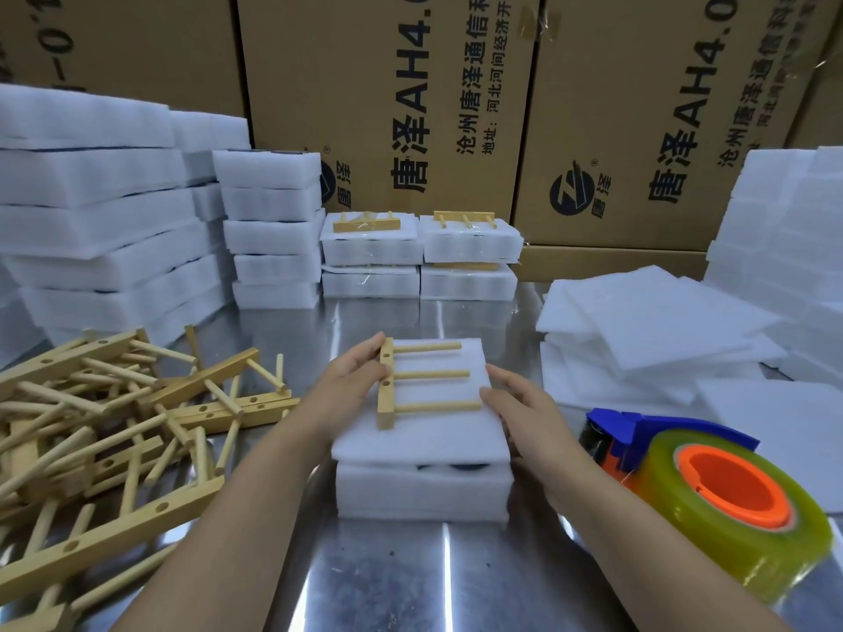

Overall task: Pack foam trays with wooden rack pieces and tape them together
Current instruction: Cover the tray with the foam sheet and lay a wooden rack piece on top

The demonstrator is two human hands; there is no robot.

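A white foam tray (422,490) sits in the middle of the steel table with a thin foam sheet (410,442) laid over it. On the sheet lies a wooden rack piece (426,374), a bar with three pegs pointing right. My left hand (353,380) holds the bar's left side, fingers curled against it. My right hand (520,405) rests on the sheet's right edge, its fingertips touching the ends of the lower pegs. A tape dispenser (711,485) with a yellowish roll, orange core and blue handle lies at the right.
A loose heap of wooden rack pieces (109,426) covers the left of the table. Stacked foam trays (114,221) stand at the back left, taped finished packs (419,253) at the back centre, foam sheets (652,321) at the right. Cardboard boxes (410,107) wall the back.
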